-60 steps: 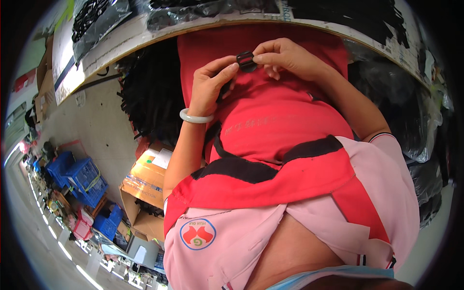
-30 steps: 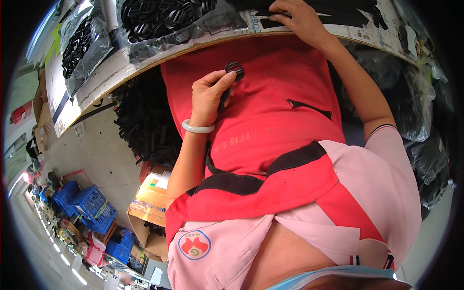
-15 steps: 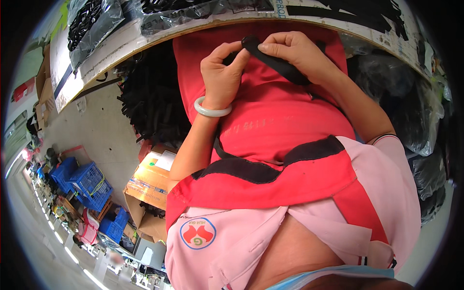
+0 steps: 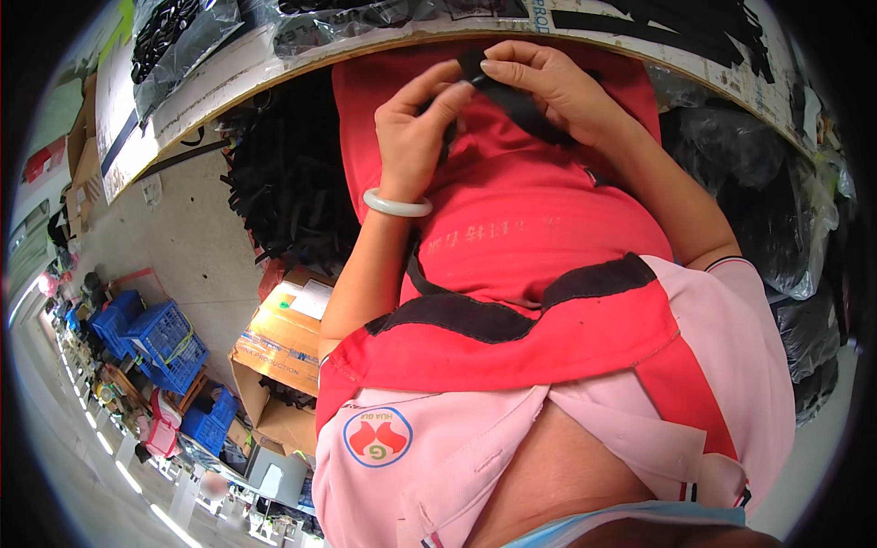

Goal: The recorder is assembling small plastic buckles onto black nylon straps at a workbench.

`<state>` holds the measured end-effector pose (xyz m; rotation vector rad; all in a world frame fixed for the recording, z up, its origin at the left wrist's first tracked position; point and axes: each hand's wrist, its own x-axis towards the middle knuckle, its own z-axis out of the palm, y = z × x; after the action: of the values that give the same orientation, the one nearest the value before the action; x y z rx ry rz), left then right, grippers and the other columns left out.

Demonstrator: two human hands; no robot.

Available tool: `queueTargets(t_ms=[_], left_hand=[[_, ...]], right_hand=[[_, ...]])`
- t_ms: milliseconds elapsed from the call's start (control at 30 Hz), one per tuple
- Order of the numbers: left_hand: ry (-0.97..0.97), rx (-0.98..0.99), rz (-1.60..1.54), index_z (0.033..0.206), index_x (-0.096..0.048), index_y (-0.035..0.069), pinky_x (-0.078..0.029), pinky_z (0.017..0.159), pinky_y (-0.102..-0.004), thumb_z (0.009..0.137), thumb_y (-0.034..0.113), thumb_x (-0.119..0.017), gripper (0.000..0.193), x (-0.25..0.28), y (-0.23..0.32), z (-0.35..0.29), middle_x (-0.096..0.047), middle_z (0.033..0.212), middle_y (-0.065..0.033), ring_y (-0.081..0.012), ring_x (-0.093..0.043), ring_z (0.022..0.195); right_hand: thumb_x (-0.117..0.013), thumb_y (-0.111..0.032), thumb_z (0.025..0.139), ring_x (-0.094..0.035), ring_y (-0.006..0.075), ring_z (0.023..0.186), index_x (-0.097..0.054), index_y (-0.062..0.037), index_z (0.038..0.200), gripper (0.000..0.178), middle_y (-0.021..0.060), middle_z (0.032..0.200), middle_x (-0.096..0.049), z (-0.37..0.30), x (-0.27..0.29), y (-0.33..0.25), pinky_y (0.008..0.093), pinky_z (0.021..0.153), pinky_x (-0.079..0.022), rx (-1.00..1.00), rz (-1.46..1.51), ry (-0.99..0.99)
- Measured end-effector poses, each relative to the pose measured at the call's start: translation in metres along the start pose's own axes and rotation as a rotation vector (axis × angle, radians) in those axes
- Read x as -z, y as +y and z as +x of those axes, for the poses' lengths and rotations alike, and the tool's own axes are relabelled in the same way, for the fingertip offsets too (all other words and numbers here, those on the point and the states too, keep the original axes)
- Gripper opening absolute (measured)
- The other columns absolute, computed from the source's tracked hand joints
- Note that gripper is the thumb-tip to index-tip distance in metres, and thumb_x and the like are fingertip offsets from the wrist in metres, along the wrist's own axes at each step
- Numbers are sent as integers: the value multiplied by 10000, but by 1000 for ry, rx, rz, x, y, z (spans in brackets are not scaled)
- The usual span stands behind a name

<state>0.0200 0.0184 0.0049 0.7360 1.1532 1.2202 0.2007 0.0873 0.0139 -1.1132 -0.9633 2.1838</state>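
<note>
Strap (image 4: 523,110) between left grip (image 4: 413,132) and right grip (image 4: 568,99), table (image 4: 132,146) beyond, carton (image 4: 281,340) at left

On the left, near side, a brown cardboard box (image 4: 279,331) carries a white label (image 4: 312,300). Farther left, past the grey floor (image 4: 196,233), are a lattice-sided blue crate (image 4: 169,345), a blue bin (image 4: 208,422) and a pink object (image 4: 163,426), indistinct. Right, a clear plastic bag (image 4: 776,215) with dark contents bulges beside the desk (image 4: 175,119).

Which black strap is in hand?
The black strap between the left hand and right hand, over the red apron; the other straps lie on the tabletop.
</note>
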Motion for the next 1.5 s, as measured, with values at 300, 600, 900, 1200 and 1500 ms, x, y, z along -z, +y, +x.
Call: queueTargets(t_ms=[300,600,900,1200,1500], left_hand=[[77,55,-180,972,-690,-29,-356,405,-204,863,137,-692,199,-6,5,8,-612,617,-25,-79,-496,438],[133,-137,3,959,-714,-9,-343,456,-180,831,70,-719,150,-7,-3,1,-613,667,25,-18,-479,540],[20,-194,73,939,-712,-17,-386,548,-173,821,24,-708,125,7,-3,-4,-631,745,28,-23,-506,638],[396,-77,228,1073,-658,-14,-344,430,-183,941,167,-590,234,125,58,-84,-597,660,-24,-62,-497,502],[217,89,112,1208,-567,6,-326,380,-187,981,497,-404,565,92,21,-76,-585,668,-23,-55,-468,454]], right_hand=[[-602,-32,902,-515,66,728,-612,2,927,43,-13,804,-559,-26,-28,-20,204,679,-418,800,-662,67],[-670,-250,877,-447,36,503,-601,-54,733,253,-31,603,-520,-20,-15,-22,191,443,-315,3,-605,-16],[-606,-259,928,-452,27,491,-605,-53,912,207,-34,674,-540,4,-2,-8,171,445,-347,-125,-174,-135],[-599,-255,927,-446,27,538,-617,-64,923,191,-46,675,-512,35,-13,7,177,494,-363,89,-474,-58],[-640,-93,850,-561,163,702,-610,-52,1129,284,76,789,-590,15,-72,12,296,656,-469,418,-923,-473]])
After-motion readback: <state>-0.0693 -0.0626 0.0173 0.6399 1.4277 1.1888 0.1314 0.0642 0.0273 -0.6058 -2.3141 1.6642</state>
